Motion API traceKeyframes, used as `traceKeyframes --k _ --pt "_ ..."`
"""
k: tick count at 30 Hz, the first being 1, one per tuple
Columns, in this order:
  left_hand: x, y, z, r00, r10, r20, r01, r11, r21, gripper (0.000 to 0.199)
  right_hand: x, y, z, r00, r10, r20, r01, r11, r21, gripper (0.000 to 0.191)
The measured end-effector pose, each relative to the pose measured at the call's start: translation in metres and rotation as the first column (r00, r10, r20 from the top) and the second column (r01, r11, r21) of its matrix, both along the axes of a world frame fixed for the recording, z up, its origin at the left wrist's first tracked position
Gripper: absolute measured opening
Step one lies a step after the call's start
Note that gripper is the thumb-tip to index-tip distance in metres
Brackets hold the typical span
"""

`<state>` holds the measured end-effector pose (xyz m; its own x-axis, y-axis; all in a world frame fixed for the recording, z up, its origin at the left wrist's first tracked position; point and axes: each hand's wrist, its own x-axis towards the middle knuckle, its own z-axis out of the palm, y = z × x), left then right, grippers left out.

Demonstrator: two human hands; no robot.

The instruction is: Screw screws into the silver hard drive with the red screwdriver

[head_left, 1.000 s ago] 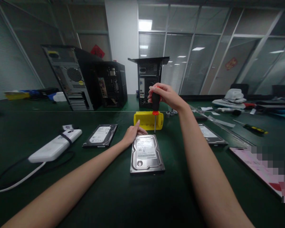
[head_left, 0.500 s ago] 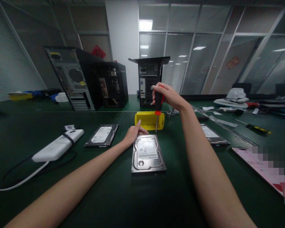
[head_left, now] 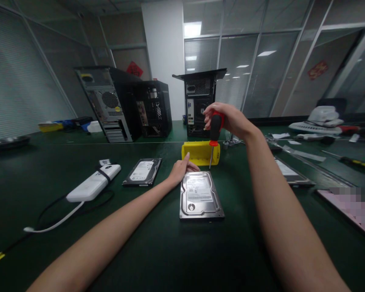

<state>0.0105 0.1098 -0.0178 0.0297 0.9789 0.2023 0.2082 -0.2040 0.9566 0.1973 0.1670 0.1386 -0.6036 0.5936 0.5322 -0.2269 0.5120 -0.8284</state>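
Observation:
A silver hard drive lies label up on the green table in front of me. My left hand rests against its far left corner, with the fingers stretched along the far edge and the thumb raised. In my right hand is a red-and-black screwdriver, gripped by the handle with its shaft pointing down. The tip is close to the drive's far right corner; whether it touches cannot be made out. Just behind the drive sits a yellow tray, partly hidden by the left hand and the screwdriver.
Another hard drive lies left, beside a white power strip with cables. A further hard drive is partly behind my right forearm. Computer cases stand at the back. Another screwdriver lies far right, above a pink board.
The camera view has turned slightly left, so everything sits further right. My right hand has shifted a little and the screwdriver leans slightly more. The left hand keeps its place at the drive.

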Motion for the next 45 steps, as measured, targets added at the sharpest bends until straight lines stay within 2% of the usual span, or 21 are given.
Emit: traceKeyframes --k 3,8,12,17,21,26,30,36,45 --pt "-0.001 0.001 -0.002 1.0 -0.002 0.005 0.002 1.0 0.009 0.075 0.0 -0.002 0.002 1.0 0.004 -0.029 -0.004 1.0 0.008 0.02" --pt "-0.002 0.0 -0.002 1.0 -0.004 -0.004 0.004 1.0 0.011 0.074 0.001 -0.008 0.006 0.998 0.057 -0.033 -0.058 0.997 -0.047 0.022" --pt "-0.002 0.0 -0.001 0.999 0.012 -0.033 -0.012 1.0 0.001 0.076 0.003 -0.007 0.007 0.998 0.051 -0.037 -0.054 0.995 -0.08 0.025" --pt "-0.001 0.0 -0.001 0.999 0.016 -0.038 -0.016 1.0 0.001 0.076 0.002 -0.004 0.003 0.998 0.057 -0.016 -0.057 0.998 -0.035 0.019" --pt "0.0 0.0 -0.001 1.0 0.003 -0.01 -0.003 1.0 -0.004 0.076 0.0 -0.007 0.001 1.0 0.012 0.022 -0.011 0.999 -0.034 0.027" --pt "0.0 -0.001 0.001 1.0 0.013 -0.024 -0.013 1.0 -0.001 0.075 0.0 -0.01 0.001 1.0 -0.004 0.025 0.004 1.0 0.002 0.027" --pt "0.0 0.0 0.0 0.999 0.025 -0.035 -0.025 1.0 -0.008 0.076 -0.001 -0.007 0.001 0.999 -0.024 0.027 0.024 0.999 -0.024 0.028" --pt "-0.001 0.003 -0.004 0.999 0.013 -0.043 -0.012 1.0 0.015 0.075 0.001 -0.003 0.0 0.996 0.092 -0.003 -0.092 0.995 -0.042 0.027" --pt "-0.001 0.002 -0.002 1.0 0.011 -0.026 -0.01 1.0 0.012 0.075 0.002 -0.006 0.001 0.995 0.054 0.09 -0.052 0.998 -0.028 0.028"
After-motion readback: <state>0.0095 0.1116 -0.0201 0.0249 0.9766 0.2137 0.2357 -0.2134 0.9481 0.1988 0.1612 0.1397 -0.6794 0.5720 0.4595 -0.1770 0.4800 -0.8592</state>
